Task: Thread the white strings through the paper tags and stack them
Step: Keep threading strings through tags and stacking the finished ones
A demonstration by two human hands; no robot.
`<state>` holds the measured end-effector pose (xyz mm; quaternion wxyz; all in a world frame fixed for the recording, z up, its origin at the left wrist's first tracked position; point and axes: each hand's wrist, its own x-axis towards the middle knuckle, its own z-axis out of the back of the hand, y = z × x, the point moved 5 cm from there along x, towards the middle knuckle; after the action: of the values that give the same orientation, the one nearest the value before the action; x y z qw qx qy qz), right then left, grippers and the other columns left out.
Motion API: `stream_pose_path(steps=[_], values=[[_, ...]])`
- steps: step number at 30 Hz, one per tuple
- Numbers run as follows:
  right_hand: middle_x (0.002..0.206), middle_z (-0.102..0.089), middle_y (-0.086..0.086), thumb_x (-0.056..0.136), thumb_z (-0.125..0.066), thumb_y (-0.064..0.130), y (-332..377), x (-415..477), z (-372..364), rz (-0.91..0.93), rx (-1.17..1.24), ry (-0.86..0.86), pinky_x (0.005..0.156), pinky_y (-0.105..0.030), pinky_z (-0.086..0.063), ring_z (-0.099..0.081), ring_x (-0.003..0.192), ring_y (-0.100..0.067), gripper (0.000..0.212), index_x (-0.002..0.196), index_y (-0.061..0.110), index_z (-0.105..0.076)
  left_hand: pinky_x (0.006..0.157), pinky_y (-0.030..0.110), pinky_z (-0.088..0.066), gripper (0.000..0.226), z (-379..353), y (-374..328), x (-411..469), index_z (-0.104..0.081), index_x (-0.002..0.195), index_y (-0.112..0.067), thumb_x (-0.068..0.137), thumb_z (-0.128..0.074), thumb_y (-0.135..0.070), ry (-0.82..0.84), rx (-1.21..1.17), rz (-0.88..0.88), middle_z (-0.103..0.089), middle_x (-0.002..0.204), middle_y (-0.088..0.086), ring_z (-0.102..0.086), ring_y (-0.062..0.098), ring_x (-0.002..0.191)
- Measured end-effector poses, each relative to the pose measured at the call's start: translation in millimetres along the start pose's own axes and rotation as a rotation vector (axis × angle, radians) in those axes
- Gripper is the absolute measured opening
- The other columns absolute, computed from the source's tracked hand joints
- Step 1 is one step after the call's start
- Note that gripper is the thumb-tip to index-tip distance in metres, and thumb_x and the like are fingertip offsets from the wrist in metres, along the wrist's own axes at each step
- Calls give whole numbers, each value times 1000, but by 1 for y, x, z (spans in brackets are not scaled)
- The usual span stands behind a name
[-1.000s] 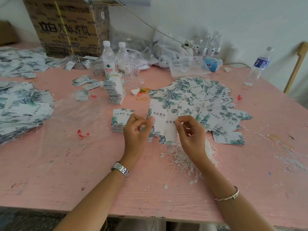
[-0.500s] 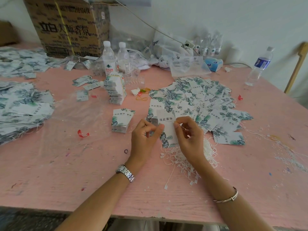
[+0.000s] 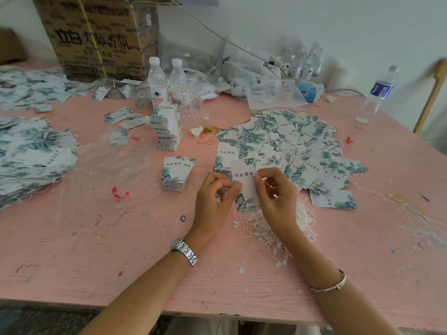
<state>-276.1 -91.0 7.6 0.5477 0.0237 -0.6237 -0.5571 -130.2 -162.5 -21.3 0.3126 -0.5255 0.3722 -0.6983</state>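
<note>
- Head view: both hands are raised just above the pink wooden tabletop (image 3: 96, 250) and meet on one white rectangular paper tag (image 3: 244, 189) with teal leaf print and dark lettering.
- The left hand (image 3: 212, 201) pinches the paper tag's left edge between thumb and forefinger, with the other fingers curled loosely.
- The right hand (image 3: 275, 199) pinches the paper tag's upper right edge with thumb and forefinger. A thin white thread shows at those fingertips, but I cannot tell whether it passes through the tag.
- The paper tag stands almost upright between the two hands, lettering facing the camera and leaf print at its lower end.
- A tangled heap of white strings (image 3: 306, 213) with small plastic ends lies on the tabletop under and just behind the right hand.
- A small neat stack of matching tags (image 3: 177, 172) sits just to the left of the left hand.
- A wide spread of loose leaf-print tags (image 3: 290, 139) lies beyond the right hand and reaches out to its right.
- A taller banded stack of tags (image 3: 167, 128) stands further off, beyond the left hand.
- A silver metal wristwatch (image 3: 185, 251) is on the left wrist, and a thin silver bangle (image 3: 331, 284) is on the right forearm.
- A red plastic scrap (image 3: 119, 192) lies well left of the left hand.
</note>
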Motion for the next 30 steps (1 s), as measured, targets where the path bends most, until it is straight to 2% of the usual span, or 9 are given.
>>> stream_pose_path(steps=[4, 7, 10, 12, 16, 19, 23, 27, 30], values=[[71, -60, -6, 96, -63, 18, -2, 0, 0, -10, 13, 3, 47, -43, -38, -48, 54, -25, 7, 91, 12, -63, 65, 14, -41, 22, -1, 4, -2, -70, 83, -12, 92, -68, -31, 21, -33, 50, -64, 78, -12, -56, 3, 68], [78, -62, -2, 98, -62, 17, -8, 1, 0, -104, 113, -22, 51, -39, -37, -47, 59, -28, 5, 94, 15, -63, 64, 22, -45, 25, -2, 6, -3, -70, 84, -15, 92, -65, -38, 50, -78, 103, -64, 68, -14, -57, 6, 63], [74, -59, 5, 99, -62, 15, -17, 5, 4, -221, 253, -54, 50, -24, -31, -39, 55, -11, 6, 94, 14, -64, 64, 23, -47, 19, -4, 6, -3, -70, 84, -16, 93, -67, -33, 69, -116, 110, -64, 67, -15, -59, 10, 61], [73, -61, 12, 97, -62, 11, -23, 9, 5, -298, 339, -42, 51, -15, -34, -44, 54, -1, 6, 92, 13, -65, 64, 23, -47, 16, -5, 6, -4, -69, 84, -17, 94, -67, -29, 89, -136, 115, -65, 67, -15, -60, 10, 60], [71, -65, 15, 98, -55, 1, -23, 10, 1, -333, 432, 59, 51, -8, -39, -53, 52, 3, 13, 92, 8, -64, 62, 21, -46, 12, -9, 5, -5, -67, 82, -25, 94, -68, -27, 138, -137, 113, -64, 64, -19, -57, 4, 57], [69, -66, 11, 100, -50, -5, -22, 10, -1, -369, 444, 114, 47, -10, -34, -46, 47, 2, 22, 95, 10, -66, 61, 20, -46, 12, -13, 5, -6, -67, 82, -29, 94, -67, -29, 178, -133, 97, -64, 64, -20, -56, 0, 56], [79, -56, -21, 99, -49, -8, -28, 10, -1, -432, 453, 117, 52, -37, -17, -32, 54, -36, 34, 95, 19, -70, 59, 17, -44, 15, -15, 3, -7, -69, 84, -25, 92, -64, -37, 221, -132, 81, -66, 68, -21, -58, -1, 58], [86, -53, -25, 99, -47, -9, -23, 10, -2, -457, 499, 147, 58, -37, -26, -40, 78, -37, 41, 94, 24, -70, 60, 15, -46, 11, -16, 5, -8, -68, 85, -31, 95, -65, -34, 251, -141, 78, -69, 73, -21, -58, -2, 60], [88, -54, -24, 99, -46, -10, -20, 10, -2, -465, 500, 177, 59, -37, -27, -41, 81, -36, 37, 97, 21, -67, 61, 16, -48, 12, -17, 5, -8, -68, 84, -35, 96, -65, -32, 253, -138, 77, -72, 78, -19, -61, 0, 63]])
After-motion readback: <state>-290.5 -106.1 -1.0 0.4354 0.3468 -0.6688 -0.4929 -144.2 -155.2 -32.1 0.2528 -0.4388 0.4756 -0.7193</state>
